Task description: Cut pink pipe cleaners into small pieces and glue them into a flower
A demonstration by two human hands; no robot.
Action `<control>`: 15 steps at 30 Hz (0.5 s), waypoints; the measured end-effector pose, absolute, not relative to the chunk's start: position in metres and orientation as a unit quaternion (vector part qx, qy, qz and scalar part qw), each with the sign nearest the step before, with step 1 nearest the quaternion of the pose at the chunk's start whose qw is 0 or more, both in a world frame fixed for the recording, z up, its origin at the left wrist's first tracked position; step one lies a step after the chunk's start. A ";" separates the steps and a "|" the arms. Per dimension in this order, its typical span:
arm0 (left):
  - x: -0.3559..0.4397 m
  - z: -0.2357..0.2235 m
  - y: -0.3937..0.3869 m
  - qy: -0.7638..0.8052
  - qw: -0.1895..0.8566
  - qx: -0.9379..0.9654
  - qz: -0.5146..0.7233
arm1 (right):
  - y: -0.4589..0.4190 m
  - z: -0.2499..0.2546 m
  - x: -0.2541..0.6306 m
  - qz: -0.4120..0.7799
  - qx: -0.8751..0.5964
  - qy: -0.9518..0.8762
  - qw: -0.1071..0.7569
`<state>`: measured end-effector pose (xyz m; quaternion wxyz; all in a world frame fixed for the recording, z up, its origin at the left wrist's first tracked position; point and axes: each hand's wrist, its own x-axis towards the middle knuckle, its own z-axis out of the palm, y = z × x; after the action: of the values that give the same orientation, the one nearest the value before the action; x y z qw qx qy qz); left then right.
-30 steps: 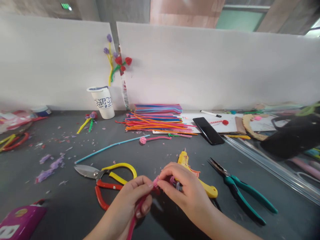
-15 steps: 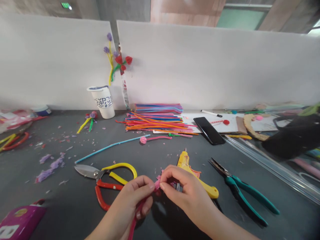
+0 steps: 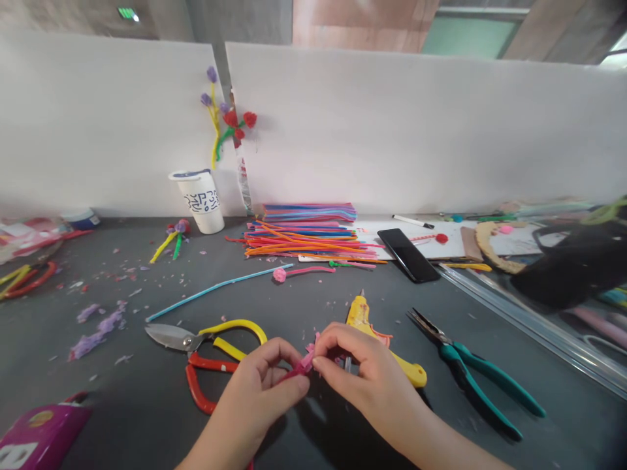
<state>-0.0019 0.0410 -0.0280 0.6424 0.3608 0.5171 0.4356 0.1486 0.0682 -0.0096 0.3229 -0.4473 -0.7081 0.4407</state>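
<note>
A pink fuzzy pipe cleaner (image 3: 307, 361) is stretched between my two hands, low in the middle of the head view. My left hand (image 3: 259, 388) grips it between thumb and fingers, and a bit of its tail shows below that wrist. My right hand (image 3: 365, 372) pinches the other end with thumb and forefinger, close to the left fingertips. Just behind my right hand lies a yellow glue gun (image 3: 360, 313), its nozzle pointing away. Scissors with yellow and red handles (image 3: 198, 346) rest open beside my left hand.
Green-handled pliers (image 3: 470, 365) lie at right, near clear rods (image 3: 533, 333). Further back are a black phone (image 3: 407, 254), a pile of coloured pipe cleaners (image 3: 308, 238) and a white cup (image 3: 200, 201). A purple box (image 3: 44, 431) sits front left; purple fuzz scraps (image 3: 98, 333) litter the table.
My left hand has rolled over, its thumb now lower and its fingers further along the pink pipe cleaner, whose tail has swung mostly out of sight. My right hand keeps its pinch.
</note>
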 end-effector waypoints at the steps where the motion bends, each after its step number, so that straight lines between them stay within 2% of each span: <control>1: -0.002 -0.029 0.041 0.512 0.641 0.360 0.445 | 0.067 -0.010 0.148 0.438 -0.444 -0.711 0.325; 8: -0.004 -0.035 0.042 0.505 0.673 0.363 0.401 | 0.063 -0.008 0.147 0.422 -0.430 -0.726 0.332; 15: -0.005 -0.039 0.041 0.487 0.684 0.344 0.420 | 0.062 -0.008 0.148 0.404 -0.434 -0.723 0.353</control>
<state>-0.0050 0.0413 -0.0392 0.6843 0.3437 0.4873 0.4197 0.1475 0.0617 -0.0084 0.3534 -0.4342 -0.7232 0.4045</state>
